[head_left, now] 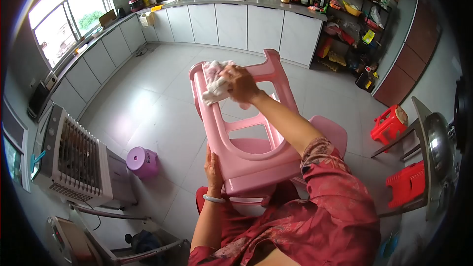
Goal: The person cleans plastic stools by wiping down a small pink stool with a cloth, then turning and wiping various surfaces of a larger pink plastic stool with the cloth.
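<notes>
A pink plastic stool is tilted on its side in front of my body, its legs pointing away from me. My right hand is closed around a crumpled white-and-pink cloth, which presses on the upper left part of the stool's frame. Lower down, my left hand grips the stool's left edge; some of its fingers are hidden behind the plastic. Another pink plastic surface shows behind the stool on the right, partly covered by my right arm.
A purple round stool stands on the tiled floor at left, beside an air cooler. To the right are red plastic stools and a table with a metal lid. Kitchen cabinets and a loaded shelf rack line the back.
</notes>
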Demonstrator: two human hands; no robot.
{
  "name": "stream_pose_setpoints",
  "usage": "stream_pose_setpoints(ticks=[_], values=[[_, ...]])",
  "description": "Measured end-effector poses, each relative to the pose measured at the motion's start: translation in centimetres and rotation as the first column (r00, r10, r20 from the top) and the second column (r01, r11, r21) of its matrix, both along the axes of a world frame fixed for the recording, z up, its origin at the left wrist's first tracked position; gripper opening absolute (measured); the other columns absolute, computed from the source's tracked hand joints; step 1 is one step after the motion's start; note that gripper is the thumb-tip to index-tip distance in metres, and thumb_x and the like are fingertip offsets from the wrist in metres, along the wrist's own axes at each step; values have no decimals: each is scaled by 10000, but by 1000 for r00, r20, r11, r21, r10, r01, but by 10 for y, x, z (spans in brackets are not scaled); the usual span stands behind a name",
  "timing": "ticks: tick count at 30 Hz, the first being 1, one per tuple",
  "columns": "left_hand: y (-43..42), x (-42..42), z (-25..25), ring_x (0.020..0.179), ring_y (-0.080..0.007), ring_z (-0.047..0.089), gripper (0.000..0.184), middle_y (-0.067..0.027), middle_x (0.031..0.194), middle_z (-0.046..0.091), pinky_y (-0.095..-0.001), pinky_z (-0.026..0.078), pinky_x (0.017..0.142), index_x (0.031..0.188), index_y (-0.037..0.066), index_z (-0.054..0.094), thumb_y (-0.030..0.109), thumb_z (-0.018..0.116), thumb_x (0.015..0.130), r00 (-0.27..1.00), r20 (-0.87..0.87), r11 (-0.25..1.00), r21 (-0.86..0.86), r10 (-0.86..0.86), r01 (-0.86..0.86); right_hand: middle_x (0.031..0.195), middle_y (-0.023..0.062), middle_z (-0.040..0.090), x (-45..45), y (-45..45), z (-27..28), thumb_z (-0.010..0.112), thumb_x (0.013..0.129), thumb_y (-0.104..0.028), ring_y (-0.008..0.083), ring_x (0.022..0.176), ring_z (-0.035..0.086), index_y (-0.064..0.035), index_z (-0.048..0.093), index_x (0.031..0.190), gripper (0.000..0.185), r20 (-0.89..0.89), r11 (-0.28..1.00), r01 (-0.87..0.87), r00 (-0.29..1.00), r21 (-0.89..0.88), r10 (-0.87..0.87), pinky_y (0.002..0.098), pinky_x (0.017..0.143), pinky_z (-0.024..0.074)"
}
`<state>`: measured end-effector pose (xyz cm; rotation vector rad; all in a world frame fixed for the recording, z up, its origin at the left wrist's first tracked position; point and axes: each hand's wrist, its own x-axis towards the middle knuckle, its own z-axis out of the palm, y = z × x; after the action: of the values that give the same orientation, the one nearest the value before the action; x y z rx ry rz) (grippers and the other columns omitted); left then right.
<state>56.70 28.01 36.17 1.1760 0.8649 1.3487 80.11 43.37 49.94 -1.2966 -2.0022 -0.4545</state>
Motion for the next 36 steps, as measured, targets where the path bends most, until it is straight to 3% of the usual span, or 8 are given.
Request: stream_pose_setpoints(ticks=[3,7,11,15,19,23,30,36], values=[[0,5,-3,1280,-214,462,564,-161,1444,449,-324,381,1053,1479,-18,327,312,400,1029,1000,6,1000,-9,-23,23,1160,123,592,67,22,-17,673,682,-100,349,1090,559,-106,625,1085,406,58,974,179,980,139,-189,466,985,426],[-4,4,6,1348,-224,391,623,-172,1492,378,-339,318,1112,1478,-53,299,371,390,1030,998,-11,998,-4,-61,61,1092,146,581,115,2,28,661,737,-142,359,992,595,-96,582,1074,349,-389,834,510,738,-212,-551,455,893,477],[1,1,-11,1357,-226,377,645,-173,1493,377,-344,305,1122,1476,-59,298,399,374,1030,997,-9,997,30,-72,72,1053,153,564,153,14,41,623,764,-119,362,944,599,-121,541,1076,322,-446,703,703,666,106,-598,500,808,489],[3,-1,-12,1358,-228,374,648,-175,1496,373,-345,301,1126,1473,-66,299,402,374,1031,998,-8,998,24,-57,57,1319,248,503,177,29,16,568,793,-101,449,1138,543,-84,509,1176,388,-271,855,362,839,-371,-472,513,915,469],[6,10,-5,1347,-232,391,616,-178,1489,388,-343,314,1115,1468,-57,318,374,380,1032,998,-17,998,10,-54,54,1178,303,599,185,4,17,531,808,-80,432,1113,582,-86,478,1251,446,-232,768,293,839,-569,-492,487,894,485],[6,18,13,1319,-233,433,562,-178,1463,433,-336,346,1089,1464,-28,354,331,390,1032,995,-96,1000,14,-15,17,1093,204,666,195,-38,-3,586,839,-133,395,1017,636,-123,509,1208,377,-292,806,171,873,-567,-391,453,862,500],[10,25,10,1292,-217,458,574,-169,1443,455,-328,363,1078,1461,-30,360,343,418,1028,997,-74,1000,11,-11,12,1037,133,631,153,-168,-4,685,716,23,346,1022,609,-86,531,1065,396,-325,879,14,926,-477,-191,421,892,487],[8,24,5,1264,-187,471,576,-155,1435,460,-307,388,1053,1470,-21,348,334,439,1026,999,-4,999,18,-38,38,1002,97,624,94,-265,-48,687,670,-48,357,942,564,-111,575,1035,387,-297,991,29,952,-134,-68,456,848,441]])
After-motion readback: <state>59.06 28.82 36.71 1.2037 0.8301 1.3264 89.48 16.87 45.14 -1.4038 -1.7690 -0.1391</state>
